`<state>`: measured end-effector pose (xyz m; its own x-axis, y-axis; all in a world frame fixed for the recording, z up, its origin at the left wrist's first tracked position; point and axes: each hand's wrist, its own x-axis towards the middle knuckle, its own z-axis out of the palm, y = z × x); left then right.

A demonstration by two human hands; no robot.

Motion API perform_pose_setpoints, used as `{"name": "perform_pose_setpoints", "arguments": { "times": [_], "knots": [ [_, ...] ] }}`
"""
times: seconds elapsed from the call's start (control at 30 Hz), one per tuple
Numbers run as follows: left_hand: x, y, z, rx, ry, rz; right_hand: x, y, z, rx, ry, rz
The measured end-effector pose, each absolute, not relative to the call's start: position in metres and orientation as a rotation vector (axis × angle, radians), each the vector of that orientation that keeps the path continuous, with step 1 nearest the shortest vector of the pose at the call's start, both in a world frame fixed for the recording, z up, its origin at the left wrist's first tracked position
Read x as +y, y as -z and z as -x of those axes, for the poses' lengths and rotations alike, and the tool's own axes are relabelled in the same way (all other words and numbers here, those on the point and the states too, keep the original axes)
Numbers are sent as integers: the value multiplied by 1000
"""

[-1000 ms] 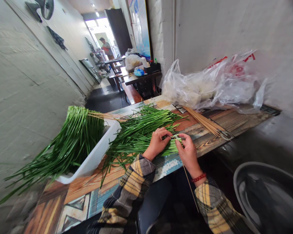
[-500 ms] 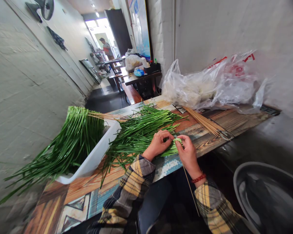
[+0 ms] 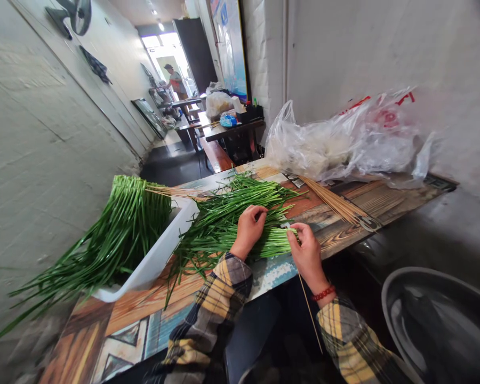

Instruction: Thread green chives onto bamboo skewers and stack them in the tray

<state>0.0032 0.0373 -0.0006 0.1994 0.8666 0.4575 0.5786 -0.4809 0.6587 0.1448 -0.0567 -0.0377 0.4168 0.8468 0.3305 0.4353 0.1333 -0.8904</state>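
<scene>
Green chives [image 3: 250, 196] lie beside the table's [image 3: 276, 274] near edge, pale ends toward the right hand [image 3: 294, 234], probably for easy picking. It pinches a skewer [image 3: 311, 316] at the stem ends, seemingly to steady it. The left hand [image 3: 260, 217], loosely curled, has drawn away from the right; whether it holds a stem, I cannot tell.

Glaring doorway [image 3: 166, 48] backlight | lower right dim | edges stretched | basin [image 3: 414, 271] perhaps blurred
</scene>
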Motion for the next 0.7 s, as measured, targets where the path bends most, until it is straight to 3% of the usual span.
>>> {"name": "perform_pose_setpoints", "arguments": {
  "times": [0.23, 0.47, 0.7],
  "knots": [
    [54, -10, -24, 1267, -845, -2437, -57, 36, -143, -1195, -411, 1483],
    [64, -6, -44, 1510, -450, -2644, -56, 37, -142, -1185, -447, 1432],
    [68, -3, -43, 1512, -515, -2629, -53, 39, -142, -1200, -470, 1436]
  ]
}}
